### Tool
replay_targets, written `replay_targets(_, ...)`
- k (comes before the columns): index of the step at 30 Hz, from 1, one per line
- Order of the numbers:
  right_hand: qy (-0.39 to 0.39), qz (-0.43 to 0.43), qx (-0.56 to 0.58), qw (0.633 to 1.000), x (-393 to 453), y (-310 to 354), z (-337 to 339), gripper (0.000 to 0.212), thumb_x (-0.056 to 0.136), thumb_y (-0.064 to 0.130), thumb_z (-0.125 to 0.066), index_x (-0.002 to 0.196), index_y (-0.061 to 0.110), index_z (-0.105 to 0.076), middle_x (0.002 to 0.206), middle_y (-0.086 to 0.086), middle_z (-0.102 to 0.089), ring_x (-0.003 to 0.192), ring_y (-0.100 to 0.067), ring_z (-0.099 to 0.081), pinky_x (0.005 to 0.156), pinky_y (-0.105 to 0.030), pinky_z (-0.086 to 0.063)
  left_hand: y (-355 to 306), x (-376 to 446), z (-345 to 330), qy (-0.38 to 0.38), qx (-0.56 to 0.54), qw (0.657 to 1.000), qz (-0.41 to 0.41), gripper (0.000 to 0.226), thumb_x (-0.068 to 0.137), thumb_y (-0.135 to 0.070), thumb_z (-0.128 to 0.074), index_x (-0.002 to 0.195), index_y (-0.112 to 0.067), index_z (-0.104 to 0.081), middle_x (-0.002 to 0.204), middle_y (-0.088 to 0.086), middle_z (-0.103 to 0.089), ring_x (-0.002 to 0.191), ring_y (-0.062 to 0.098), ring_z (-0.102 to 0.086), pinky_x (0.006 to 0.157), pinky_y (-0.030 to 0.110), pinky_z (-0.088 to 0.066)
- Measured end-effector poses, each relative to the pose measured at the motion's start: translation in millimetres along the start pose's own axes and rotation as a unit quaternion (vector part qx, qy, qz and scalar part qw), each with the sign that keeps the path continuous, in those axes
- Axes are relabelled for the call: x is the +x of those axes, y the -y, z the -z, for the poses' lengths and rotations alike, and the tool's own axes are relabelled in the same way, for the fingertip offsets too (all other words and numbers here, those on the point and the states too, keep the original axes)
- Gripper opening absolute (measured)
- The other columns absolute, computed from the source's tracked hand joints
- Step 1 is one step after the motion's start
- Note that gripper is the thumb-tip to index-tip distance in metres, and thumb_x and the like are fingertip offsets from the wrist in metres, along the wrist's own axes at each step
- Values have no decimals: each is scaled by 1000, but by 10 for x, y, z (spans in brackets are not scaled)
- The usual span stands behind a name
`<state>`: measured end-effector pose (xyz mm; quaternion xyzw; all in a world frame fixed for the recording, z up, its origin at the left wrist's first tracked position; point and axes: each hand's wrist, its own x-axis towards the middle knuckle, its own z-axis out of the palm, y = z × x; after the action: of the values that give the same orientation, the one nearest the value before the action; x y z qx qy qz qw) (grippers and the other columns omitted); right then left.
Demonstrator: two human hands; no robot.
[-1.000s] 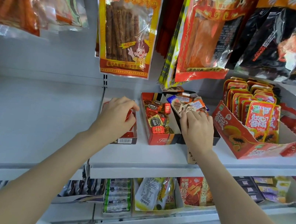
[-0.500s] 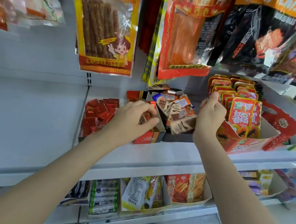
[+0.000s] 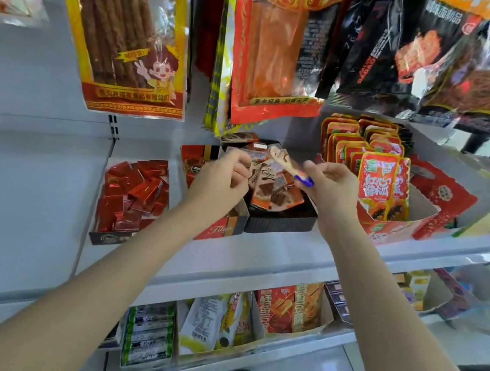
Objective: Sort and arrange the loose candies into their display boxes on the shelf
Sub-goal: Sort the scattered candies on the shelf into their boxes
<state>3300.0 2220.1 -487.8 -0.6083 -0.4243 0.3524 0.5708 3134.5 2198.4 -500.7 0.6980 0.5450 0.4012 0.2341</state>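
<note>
Three candy display boxes stand side by side on the white shelf (image 3: pixel 259 251). The left box (image 3: pixel 107 238) holds several red-wrapped candies. The middle red box (image 3: pixel 217 229) is mostly hidden under my left hand (image 3: pixel 221 181), whose fingers are curled; whether it holds a candy is hidden. The black box (image 3: pixel 279 221) holds several brown and orange candy packets (image 3: pixel 272 189). My right hand (image 3: pixel 330 183) hovers above the black box and pinches a pale candy packet with a blue end (image 3: pixel 288 166).
A red carton of upright orange snack packs (image 3: pixel 379 181) stands right of the black box. Large snack bags (image 3: pixel 127 25) hang above the shelf's back. The lower shelf (image 3: pixel 243 348) carries more boxed snacks. Bare white shelf (image 3: pixel 20 198) lies to the left.
My right hand has lifted a pale packet above the black box. My left hand moved right from the red-candy box to over the middle box. The view shifted left and up.
</note>
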Motion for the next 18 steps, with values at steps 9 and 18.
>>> replay_targets(9,30,204,-344,916,70,-107,-241,21,90,16,-51,98,6,-68,105,-10,-62,98,-25,-53,81,-29,-38,171,-70,-70,82,256,960,-79,32,94,-21,-40,123,-23,-56,132,-8,-52,126,14,-36,107,31,-16)
replay_targets(18,87,267,-429,858,-141,-24,-194,31,91,1,-39,110,9,-63,118,-10,-60,112,-27,-43,89,-37,-37,183,-121,69,52,239,966,-84,33,93,-18,-41,123,-23,-55,131,-6,-52,126,15,-38,107,32,-19)
